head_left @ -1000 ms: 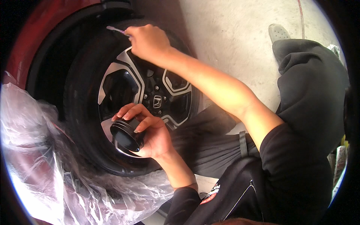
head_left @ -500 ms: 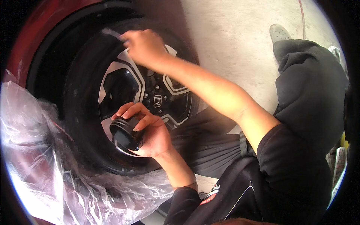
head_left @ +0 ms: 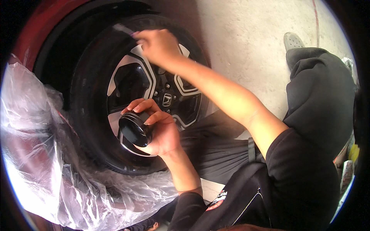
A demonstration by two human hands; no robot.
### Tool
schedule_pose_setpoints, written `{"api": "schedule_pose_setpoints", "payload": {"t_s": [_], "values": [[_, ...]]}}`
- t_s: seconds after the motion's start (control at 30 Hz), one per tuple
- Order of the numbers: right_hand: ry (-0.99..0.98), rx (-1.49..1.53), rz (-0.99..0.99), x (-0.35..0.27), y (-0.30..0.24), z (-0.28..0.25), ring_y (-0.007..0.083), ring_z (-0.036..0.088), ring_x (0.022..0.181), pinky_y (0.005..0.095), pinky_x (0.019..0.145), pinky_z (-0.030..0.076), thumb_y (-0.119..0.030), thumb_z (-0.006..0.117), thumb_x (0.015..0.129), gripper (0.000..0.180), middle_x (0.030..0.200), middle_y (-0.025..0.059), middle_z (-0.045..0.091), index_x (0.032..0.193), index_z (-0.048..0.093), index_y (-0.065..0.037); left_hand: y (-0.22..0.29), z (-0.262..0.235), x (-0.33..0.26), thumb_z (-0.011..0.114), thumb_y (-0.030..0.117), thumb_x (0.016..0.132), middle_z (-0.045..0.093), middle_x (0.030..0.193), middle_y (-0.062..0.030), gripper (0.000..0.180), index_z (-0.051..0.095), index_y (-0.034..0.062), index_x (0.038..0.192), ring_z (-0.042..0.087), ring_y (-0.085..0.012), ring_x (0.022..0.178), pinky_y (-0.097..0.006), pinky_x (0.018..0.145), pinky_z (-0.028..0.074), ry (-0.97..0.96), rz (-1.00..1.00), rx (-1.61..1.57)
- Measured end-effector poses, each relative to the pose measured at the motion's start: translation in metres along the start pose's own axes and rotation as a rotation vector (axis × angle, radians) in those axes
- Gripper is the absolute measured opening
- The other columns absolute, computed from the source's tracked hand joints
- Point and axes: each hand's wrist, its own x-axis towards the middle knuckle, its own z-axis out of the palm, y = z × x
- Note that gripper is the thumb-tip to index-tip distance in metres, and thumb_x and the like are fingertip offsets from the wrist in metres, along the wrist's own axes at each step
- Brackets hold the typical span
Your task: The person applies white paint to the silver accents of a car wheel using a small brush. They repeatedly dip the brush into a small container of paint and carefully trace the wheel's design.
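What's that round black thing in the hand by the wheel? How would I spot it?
Find the big car wheel with silver spokes. In front of its lower part, the left hand cups a small round black jar. It is shiny and smooth, unlike the dull tyre behind.

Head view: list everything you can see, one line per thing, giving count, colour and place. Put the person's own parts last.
Tyre: one, black, left of centre.
Wheel rim: one, silver and black, inside the tyre.
Car body: red, upper left.
Plastic sheet: one, clear, lower left.
Floor: pale concrete, upper right.
Round tub: one, black, in the left hand.
Brush: one, blurred, against the tyre's top.
Shoe: one, grey, upper right.
Left hand: holds the tub.
Right hand: holds the brush.
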Motion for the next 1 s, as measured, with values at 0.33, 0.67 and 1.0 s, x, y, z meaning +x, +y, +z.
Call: {"api": "schedule_pose_setpoints", "payload": {"t_s": [0.33,0.67,1.0], "values": [[-0.020,0.006,0.047,0.006,0.011,-0.009,0.0335,0.073,0.087,0.0417,0.083,0.058,-0.018,0.071,0.085,0.024,0.092,0.0141,0.075,0.108,0.078,-0.016,-0.004,0.000,0.002,0.070,0.011,0.084,0.060,0.114,-0.0024,0.028,0.065,0.0094,0.111,0.061,-0.0162,0.104,-0.033,0.072,0.062,0.005,-0.001,0.000],[-0.062,0.051,0.107,0.023,0.051,-0.018,0.0287,0.075,0.092,0.0354,0.084,0.057,-0.022,0.073,0.088,0.024,0.099,0.0146,0.076,0.111,0.077,-0.014,-0.002,-0.002,0.002,0.074,0.010,0.081,0.060,0.115,-0.0008,0.033,0.065,0.0116,0.112,0.060,-0.0145,0.104,-0.030,0.072,0.061,0.014,-0.013,-0.009],[0.002,0.014,0.086,0.029,0.058,-0.017,0.0324,0.074,0.091,0.0397,0.084,0.056,-0.022,0.072,0.087,0.024,0.097,0.0163,0.075,0.109,0.077,-0.014,-0.009,0.000,-0.002,0.074,0.010,0.080,0.060,0.115,0.0007,0.033,0.066,0.0134,0.112,0.060,-0.0144,0.105,-0.031,0.072,0.061,-0.001,-0.051,-0.032]]}}
